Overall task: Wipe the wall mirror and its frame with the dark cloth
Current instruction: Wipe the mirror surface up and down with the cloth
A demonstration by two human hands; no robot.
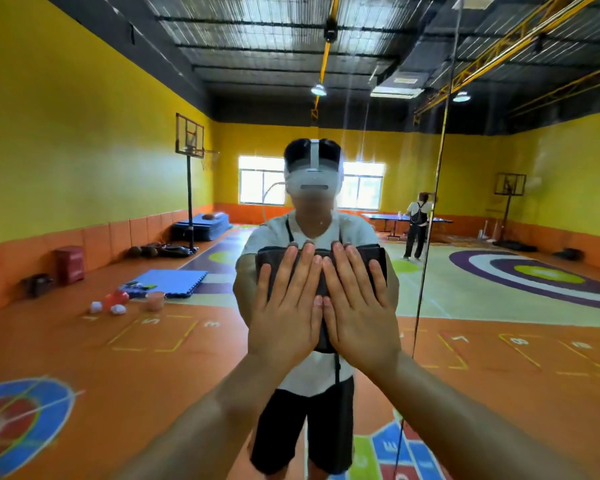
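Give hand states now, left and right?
Left hand: open, flat, pressing folded dark grey cloth against mirror glass.
Right hand: open, flat on same cloth.

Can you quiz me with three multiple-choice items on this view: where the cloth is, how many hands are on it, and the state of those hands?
1. Where is the dark cloth?
A. Pressed flat on the mirror glass
B. Lying on the floor
C. Draped over a forearm

2. How many hands are on the cloth?
A. None
B. One
C. Two

3. How do the hands stand?
A. Clenched in fists
B. Flat, with the fingers spread
C. Pinching one corner

Answers:
1 A, since the cloth sits between the palms and the glass, meeting its own reflection.
2 C, since the left hand and the right hand lie side by side on it.
3 B, since all the fingers are stretched out and none curl round the cloth.
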